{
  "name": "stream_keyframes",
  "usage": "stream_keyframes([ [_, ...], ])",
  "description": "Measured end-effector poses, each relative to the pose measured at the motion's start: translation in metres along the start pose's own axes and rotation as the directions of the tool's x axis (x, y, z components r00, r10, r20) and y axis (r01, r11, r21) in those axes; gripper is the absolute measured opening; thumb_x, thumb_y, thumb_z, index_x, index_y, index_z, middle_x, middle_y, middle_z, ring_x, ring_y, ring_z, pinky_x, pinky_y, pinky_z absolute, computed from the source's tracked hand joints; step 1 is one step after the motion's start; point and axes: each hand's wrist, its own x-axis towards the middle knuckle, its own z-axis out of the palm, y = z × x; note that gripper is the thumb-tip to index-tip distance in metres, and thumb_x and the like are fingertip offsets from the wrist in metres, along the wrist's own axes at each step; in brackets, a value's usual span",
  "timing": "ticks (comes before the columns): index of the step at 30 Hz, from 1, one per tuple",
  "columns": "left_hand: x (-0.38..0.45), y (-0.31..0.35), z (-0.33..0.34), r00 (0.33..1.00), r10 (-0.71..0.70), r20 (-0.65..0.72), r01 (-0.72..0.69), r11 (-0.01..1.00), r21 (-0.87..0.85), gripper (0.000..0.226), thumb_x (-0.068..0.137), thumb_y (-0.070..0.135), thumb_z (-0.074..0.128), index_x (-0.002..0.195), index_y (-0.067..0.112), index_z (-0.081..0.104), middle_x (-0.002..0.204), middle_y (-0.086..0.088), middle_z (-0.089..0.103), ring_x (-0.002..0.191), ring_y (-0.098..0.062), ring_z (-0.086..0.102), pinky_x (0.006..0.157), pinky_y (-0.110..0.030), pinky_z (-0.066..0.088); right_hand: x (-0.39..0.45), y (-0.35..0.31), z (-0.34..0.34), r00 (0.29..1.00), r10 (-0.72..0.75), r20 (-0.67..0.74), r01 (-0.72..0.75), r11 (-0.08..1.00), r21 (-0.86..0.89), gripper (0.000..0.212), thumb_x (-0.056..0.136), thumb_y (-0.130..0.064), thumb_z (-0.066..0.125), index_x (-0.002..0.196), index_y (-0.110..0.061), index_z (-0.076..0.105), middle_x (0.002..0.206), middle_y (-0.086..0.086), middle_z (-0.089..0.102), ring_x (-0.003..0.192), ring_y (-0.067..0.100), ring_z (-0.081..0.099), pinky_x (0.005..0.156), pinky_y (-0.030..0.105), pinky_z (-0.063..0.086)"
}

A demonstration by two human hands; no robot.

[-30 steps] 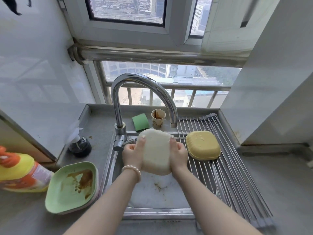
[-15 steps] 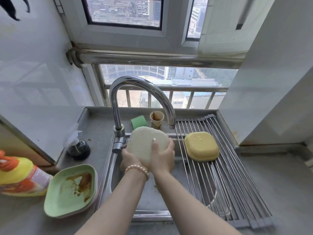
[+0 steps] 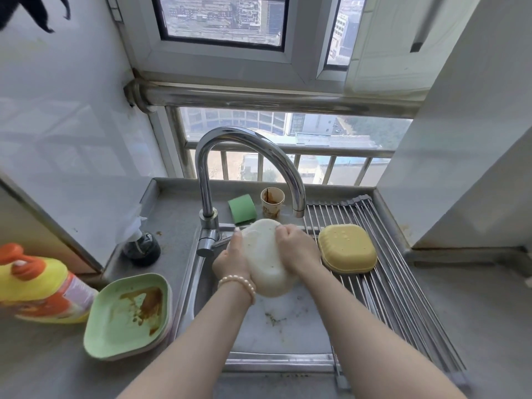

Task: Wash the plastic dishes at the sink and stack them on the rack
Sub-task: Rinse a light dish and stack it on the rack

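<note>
A cream plastic dish (image 3: pixel 266 260) is held over the sink (image 3: pixel 201 286), tilted with its underside toward the camera, just below and in front of the curved faucet (image 3: pixel 230 139). It is gripped along its left edge by the left hand (image 3: pixel 231 259), whose fingers are curled round the rim; a pearl bracelet (image 3: pixel 239 285) is worn on that wrist. The right hand (image 3: pixel 296 249) is laid on the dish's right side with its fingers bent over the surface, so the dish is grasped from both sides. 1 yellow dish (image 3: pixel 347 249) is set upside down on the wire rack (image 3: pixel 403 283) that spans the right part of the sink, just beside the right hand. On the counter to the left, a green dish (image 3: pixel 115 335) smeared with brown sauce is stacked on another dish. A yellow and orange bottle (image 3: pixel 37 286) is seen at the far left. Behind the faucet, a green sponge (image 3: pixel 242 209) and a stained paper cup (image 3: pixel 272 202) are placed side by side
</note>
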Motion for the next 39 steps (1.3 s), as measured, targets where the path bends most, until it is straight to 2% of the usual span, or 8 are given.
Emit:
stream_keyframes([
  [5,0.003,-0.017,-0.003,0.988,-0.048,-0.145,0.046,0.999,-0.016,0.045,0.097,0.031,0.045,0.111,-0.009,0.06,0.117,-0.022,0.062,0.111,-0.036,0.058,0.085,-0.033,0.044,-0.038,-0.009,0.04,0.936,-0.344,0.081,0.349,0.864,-0.362,0.062,0.098,-0.047,0.012,0.152,-0.016,0.021,0.159,0.009,0.017,0.146,0.025,0.012,0.118,0.041,0.004],
  [11,0.021,-0.014,-0.014,0.989,-0.126,-0.08,0.122,0.991,-0.061,0.033,0.097,0.031,0.039,0.101,0.004,0.059,0.111,-0.015,0.062,0.102,-0.03,0.06,0.094,-0.038,0.049,-0.056,0.054,0.036,0.468,-0.884,-0.004,0.824,0.438,-0.359,0.049,0.103,-0.035,0.023,0.136,-0.01,0.051,0.142,0.007,0.049,0.136,0.028,0.04,0.115,0.039,0.024],
  [16,0.001,-0.021,-0.009,0.997,-0.074,0.014,0.074,0.997,-0.032,0.033,0.097,0.03,0.046,0.081,0.004,0.058,0.088,-0.011,0.062,0.082,-0.027,0.059,0.073,-0.033,0.049,-0.026,0.032,0.012,0.968,-0.249,-0.015,0.245,0.96,-0.135,0.067,0.095,-0.058,0.023,0.147,-0.018,0.035,0.148,0.006,0.042,0.134,0.027,0.04,0.107,0.037,0.031],
  [20,-0.005,-0.023,-0.009,0.997,0.025,0.066,-0.026,1.0,0.012,0.036,0.095,0.033,0.05,0.071,0.009,0.059,0.079,-0.008,0.061,0.07,-0.024,0.055,0.066,-0.032,0.044,-0.002,0.023,-0.002,0.99,0.136,0.042,-0.14,0.983,0.116,0.073,0.089,-0.067,0.024,0.12,-0.011,0.06,0.118,0.011,0.062,0.108,0.03,0.057,0.091,0.039,0.044],
  [25,-0.003,-0.011,-0.014,0.995,0.032,0.097,-0.048,0.984,0.17,0.03,0.089,0.034,0.055,0.07,0.01,0.059,0.07,-0.003,0.059,0.064,-0.022,0.053,0.062,-0.03,0.043,0.002,0.028,-0.002,0.94,0.307,0.149,-0.331,0.713,0.618,0.042,0.095,-0.036,0.044,0.112,-0.003,0.062,0.102,0.012,0.065,0.088,0.027,0.059,0.084,0.036,0.047],
  [30,0.008,-0.016,-0.024,0.868,-0.36,0.343,0.309,0.931,0.195,0.026,0.072,0.041,0.046,0.076,0.017,0.057,0.076,-0.007,0.057,0.082,-0.027,0.053,0.087,-0.046,0.04,-0.025,0.023,0.001,0.937,-0.15,-0.316,0.231,0.944,0.235,0.058,0.094,-0.04,0.028,0.04,-0.02,0.031,0.04,-0.008,0.034,0.044,0.015,0.034,0.053,0.031,0.025],
  [35,0.021,-0.008,-0.04,0.664,-0.493,0.562,0.46,0.862,0.213,0.034,0.082,-0.004,0.035,0.107,-0.013,0.056,0.099,-0.029,0.063,0.083,-0.042,0.064,0.072,-0.057,0.054,-0.05,0.042,0.014,0.584,-0.674,-0.453,0.704,0.698,-0.131,0.039,0.082,-0.022,0.045,0.046,-0.021,0.029,0.043,-0.008,0.028,0.04,0.018,0.032,0.044,0.023,0.021],
  [39,0.036,-0.01,-0.039,0.748,-0.395,0.534,0.417,0.905,0.086,0.035,0.099,-0.001,0.029,0.127,-0.011,0.047,0.117,-0.03,0.058,0.104,-0.043,0.058,0.078,-0.057,0.048,-0.06,0.061,0.024,0.467,-0.851,-0.239,0.81,0.52,-0.27,0.031,0.078,-0.019,0.05,0.048,-0.012,0.049,0.057,0.002,0.049,0.048,0.018,0.044,0.046,0.022,0.035],
])
